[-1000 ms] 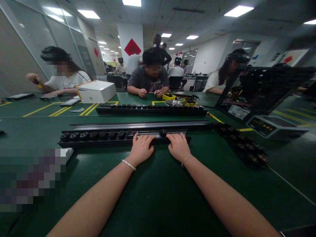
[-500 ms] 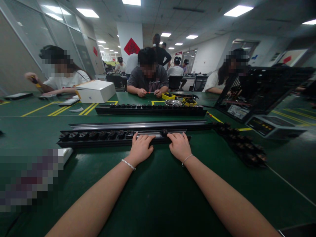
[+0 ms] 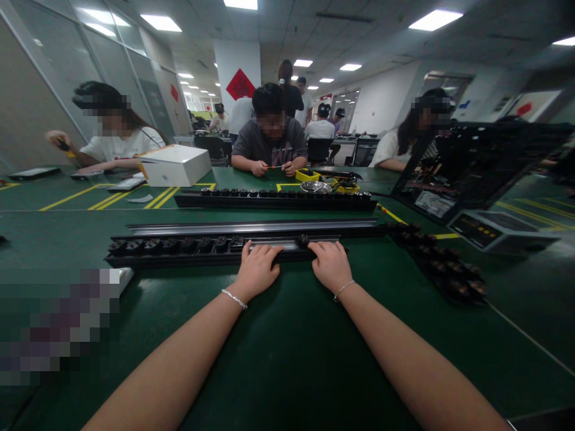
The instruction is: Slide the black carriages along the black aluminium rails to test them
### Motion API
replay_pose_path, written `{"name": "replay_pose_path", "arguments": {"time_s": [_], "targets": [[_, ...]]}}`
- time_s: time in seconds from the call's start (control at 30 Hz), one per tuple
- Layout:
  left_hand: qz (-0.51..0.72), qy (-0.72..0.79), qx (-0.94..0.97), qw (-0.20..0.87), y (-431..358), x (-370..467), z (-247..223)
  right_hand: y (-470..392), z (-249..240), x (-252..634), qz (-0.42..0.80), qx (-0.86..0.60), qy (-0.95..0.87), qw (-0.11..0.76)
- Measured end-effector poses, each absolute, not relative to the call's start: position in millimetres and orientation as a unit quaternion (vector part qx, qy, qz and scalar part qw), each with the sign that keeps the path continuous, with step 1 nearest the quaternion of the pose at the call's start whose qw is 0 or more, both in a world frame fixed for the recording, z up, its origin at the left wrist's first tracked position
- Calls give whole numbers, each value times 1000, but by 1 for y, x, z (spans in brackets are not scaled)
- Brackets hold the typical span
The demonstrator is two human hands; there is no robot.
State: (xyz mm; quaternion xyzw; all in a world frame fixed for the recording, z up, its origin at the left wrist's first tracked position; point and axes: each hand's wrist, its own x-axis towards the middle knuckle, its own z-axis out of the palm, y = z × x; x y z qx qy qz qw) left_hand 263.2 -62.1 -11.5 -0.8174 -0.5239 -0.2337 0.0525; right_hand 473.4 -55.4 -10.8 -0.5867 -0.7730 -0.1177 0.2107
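Observation:
A long black channel [image 3: 179, 261] lies across the green table, with a row of round black parts [image 3: 169, 244] in its left portion. My left hand [image 3: 259, 267] rests on the channel's front edge, fingers apart, by the right end of that row. Farther right, my right hand [image 3: 331, 263] has its fingertips at a single small black part [image 3: 303, 240] in the channel. Whether those fingers grip the part or only touch it is unclear. Between my hands a bare silvery stretch of the channel shows.
Behind lie another black channel [image 3: 251, 228] and a filled one [image 3: 278, 203]. At right are a pile of black parts [image 3: 449, 266], a grey device [image 3: 501, 230] and a black frame. A white box [image 3: 176, 167] stands back left; people sit around the table.
My right hand has shifted slightly right along the channel, and the single black part has moved right with it. My left hand has stayed in place.

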Motion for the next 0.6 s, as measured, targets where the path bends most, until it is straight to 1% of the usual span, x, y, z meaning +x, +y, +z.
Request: {"name": "replay_pose_path", "arguments": {"time_s": [0.27,0.47,0.53,0.6], "targets": [[-238,-519,-819,48,-61,261,-13,-53,-6,483,-114,-587,-772,215],[-238,-526,-815,51,-61,263,-13,-51,-8,482,-104,-582,-753,288],[-238,-531,-812,53,-61,264,-13,-52,-9,476,-113,-585,-752,283],[-241,-532,-810,57,-61,265,-13,-54,-11,470,-121,-592,-758,247]]}}
